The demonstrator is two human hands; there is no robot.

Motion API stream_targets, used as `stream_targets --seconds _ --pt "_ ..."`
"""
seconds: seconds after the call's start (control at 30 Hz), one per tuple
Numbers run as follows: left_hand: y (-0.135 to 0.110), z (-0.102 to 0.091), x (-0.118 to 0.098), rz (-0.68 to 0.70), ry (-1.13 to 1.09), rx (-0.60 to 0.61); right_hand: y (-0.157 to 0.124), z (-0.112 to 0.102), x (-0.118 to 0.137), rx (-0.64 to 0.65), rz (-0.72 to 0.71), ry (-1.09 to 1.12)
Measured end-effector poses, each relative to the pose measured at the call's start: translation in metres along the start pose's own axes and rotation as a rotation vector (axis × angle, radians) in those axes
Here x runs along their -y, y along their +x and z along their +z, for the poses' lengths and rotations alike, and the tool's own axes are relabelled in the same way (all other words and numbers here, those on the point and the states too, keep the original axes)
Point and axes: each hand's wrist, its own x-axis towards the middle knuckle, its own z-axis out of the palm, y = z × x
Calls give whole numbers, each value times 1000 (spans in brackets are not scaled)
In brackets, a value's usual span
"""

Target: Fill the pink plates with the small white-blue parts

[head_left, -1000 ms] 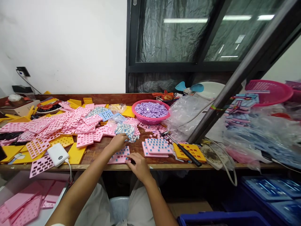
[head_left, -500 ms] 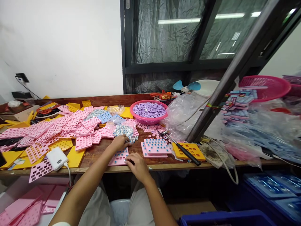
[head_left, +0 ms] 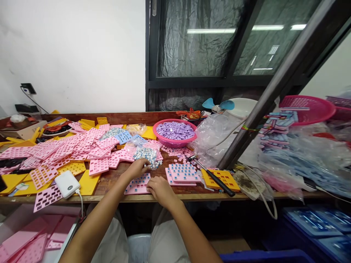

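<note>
Right hand (head_left: 162,190) has rolled slightly; the dark gap between thumb and forefinger, plain half a second ago, is now out of sight. Left hand (head_left: 138,168) about as before, at the near edge of the heap of blue-and-white pieces (head_left: 148,156). Camera view shifted a little; stacked plates (head_left: 183,173) unchanged. I read it as a small adjustment within one step: one hand at the supply, the other at the work. Plate not complete, judging by the open slots in it.

Pink plate (head_left: 135,190) in use: lies flat at the front edge of the desk (head_left: 109,179), between the hands. Several blue pieces seated. Right fingers bent and close together, tips at the plate's right side. Left fingers curled downward, beyond the plate's far edge, tips at the heap; that hand and wrist hide part of the plate's upper left.

Fingertips too small and shaded to be sure: cannot tell whether either hand pinches a piece.

To the right of the right hand, the stacked plates, upper one studded with blue; then a hammer (head_left: 216,179), handle lying across a yellow plate (head_left: 228,178).
</note>
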Motion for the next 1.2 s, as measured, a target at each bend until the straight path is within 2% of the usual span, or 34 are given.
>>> stream_targets --seconds 0.07,0.23,0.37,0.53,0.67,0.83,0.9,1.0,1.1,1.2 --pt "-18 -6 -5 -5 -91 -43 -1 0 0 -1 -6 6" --pt "-64 -14 -14 -67 -489 -116 -5 3 -1 -15 1 21" --pt "-87 -13 -14 -77 -516 -145 0 -3 5 31 0 -40" --pt "-100 -11 -7 -82 -455 -191 9 -9 11 81 -15 -119" --pt "-107 -7 -4 -83 -356 -181 2 -1 10 44 1 -118" --pt "-112 9 -11 -24 18 -157 -15 14 9 -54 -10 -117" --pt "-113 17 -14 -14 154 -168 -20 14 14 -49 -34 -146" --pt "-114 26 -17 -28 211 -200 -24 10 22 -3 -75 -166" --pt "-117 28 -17 -30 220 -218 -23 2 20 27 -100 -100" --pt "-120 26 -17 -13 219 -213 -9 -5 3 -24 -41 73"
